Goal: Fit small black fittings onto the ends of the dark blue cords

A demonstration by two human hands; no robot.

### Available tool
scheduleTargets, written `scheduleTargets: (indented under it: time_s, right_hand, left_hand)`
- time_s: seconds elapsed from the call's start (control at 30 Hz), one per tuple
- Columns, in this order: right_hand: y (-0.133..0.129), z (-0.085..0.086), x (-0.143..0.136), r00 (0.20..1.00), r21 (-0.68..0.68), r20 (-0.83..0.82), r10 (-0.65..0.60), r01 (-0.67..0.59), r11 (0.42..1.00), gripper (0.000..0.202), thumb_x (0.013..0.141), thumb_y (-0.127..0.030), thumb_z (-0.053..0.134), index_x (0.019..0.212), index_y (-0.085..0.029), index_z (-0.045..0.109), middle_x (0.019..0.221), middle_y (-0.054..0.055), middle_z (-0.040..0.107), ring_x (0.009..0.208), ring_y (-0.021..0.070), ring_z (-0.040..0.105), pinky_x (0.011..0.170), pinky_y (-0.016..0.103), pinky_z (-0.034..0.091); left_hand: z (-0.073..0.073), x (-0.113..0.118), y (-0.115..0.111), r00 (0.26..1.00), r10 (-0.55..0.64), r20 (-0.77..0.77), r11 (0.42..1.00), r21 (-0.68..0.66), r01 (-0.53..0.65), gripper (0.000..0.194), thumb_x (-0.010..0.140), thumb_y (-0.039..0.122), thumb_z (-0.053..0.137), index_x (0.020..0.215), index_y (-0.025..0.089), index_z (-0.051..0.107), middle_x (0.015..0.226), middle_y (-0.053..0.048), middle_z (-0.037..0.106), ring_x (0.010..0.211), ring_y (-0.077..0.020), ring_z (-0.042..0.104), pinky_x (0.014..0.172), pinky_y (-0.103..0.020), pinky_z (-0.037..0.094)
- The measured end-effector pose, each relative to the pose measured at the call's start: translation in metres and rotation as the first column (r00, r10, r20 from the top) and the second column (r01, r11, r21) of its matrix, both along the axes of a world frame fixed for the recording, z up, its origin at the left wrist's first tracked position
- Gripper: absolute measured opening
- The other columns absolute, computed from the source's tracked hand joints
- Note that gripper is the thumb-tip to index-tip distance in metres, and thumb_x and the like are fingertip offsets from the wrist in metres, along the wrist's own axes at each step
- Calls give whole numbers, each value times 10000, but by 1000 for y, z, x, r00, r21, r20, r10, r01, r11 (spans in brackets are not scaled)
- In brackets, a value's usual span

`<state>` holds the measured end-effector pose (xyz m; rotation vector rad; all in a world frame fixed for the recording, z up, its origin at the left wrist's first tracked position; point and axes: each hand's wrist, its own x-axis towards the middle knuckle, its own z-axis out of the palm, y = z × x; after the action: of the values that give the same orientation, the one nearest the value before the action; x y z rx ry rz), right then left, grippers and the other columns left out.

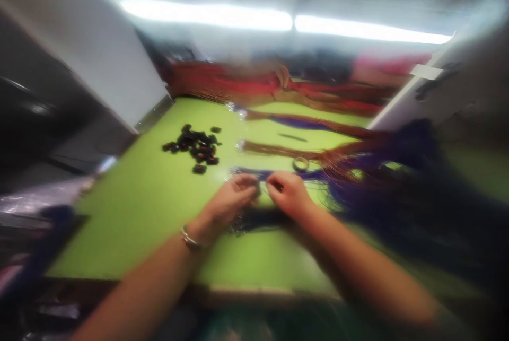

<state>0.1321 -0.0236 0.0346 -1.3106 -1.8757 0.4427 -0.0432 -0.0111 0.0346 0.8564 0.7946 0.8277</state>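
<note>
My left hand [238, 193] is closed, with a small dark piece [256, 188] at its fingertips, too blurred to name surely. Close beside it, my right hand [289, 190] is closed in a pinch; whatever it holds is hidden. Behind the hands runs a bundle of blue wires [312, 175], with shiny ends at its left. Another dark blue wire bundle [264, 219] lies under and in front of the hands. To the left is a heap of small black pieces with red spots [199, 145], which look like connectors.
Brown wire bundles [278, 148] cross the green tabletop [159, 224], beside a tape roll [300, 164] and a thin dark stick [292, 137]. Red and brown wires [226, 80] lie at the back. Blue wires [382, 198] hang off right. White panels [115, 60] flank the table.
</note>
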Motion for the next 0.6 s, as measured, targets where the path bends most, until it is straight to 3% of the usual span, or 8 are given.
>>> scheduleTargets:
  time_s: [0.27, 0.4, 0.5, 0.6]
  right_hand:
    - [-3, -4, -3, 993, -18, 112, 48, -46, 999, 103, 784, -150, 522, 710, -168, 590, 707, 25, 614, 649, 120, 516, 638, 229, 395]
    - [-3, -2, -4, 989, -35, 140, 40, -36, 999, 101, 788, -155, 530, 708, -169, 589, 704, 24, 616, 641, 118, 515, 634, 230, 393]
    - [3, 16, 3, 988, -6, 154, 12, -11, 1000, 109, 798, -162, 528, 716, -170, 598, 730, 30, 628, 680, 125, 535, 660, 238, 404]
    - [11, 52, 34, 988, 17, 95, -125, 124, 992, 117, 799, -156, 516, 735, -167, 614, 738, 25, 633, 707, 126, 550, 680, 247, 421]
  left_hand:
    - [-12, 0, 1, 999, -39, -21, 995, 90, 41, 293, 668, 214, 749, 912, 145, 603, 749, -10, 619, 593, -100, 591, 563, -220, 475]
    - [-11, 0, 2, 999, -46, -24, 995, 91, 48, 289, 678, 226, 744, 921, 146, 609, 782, -18, 619, 614, -99, 592, 578, -219, 481]
    - [-7, 0, 2, 999, -34, 10, 997, 77, 33, 353, 714, 271, 717, 1026, 160, 594, 911, -52, 621, 681, -111, 607, 643, -246, 502]
    - [-5, 1, 3, 999, 7, 45, 1000, 17, -8, 426, 750, 321, 680, 1124, 172, 542, 954, -78, 616, 743, -129, 616, 727, -290, 512]
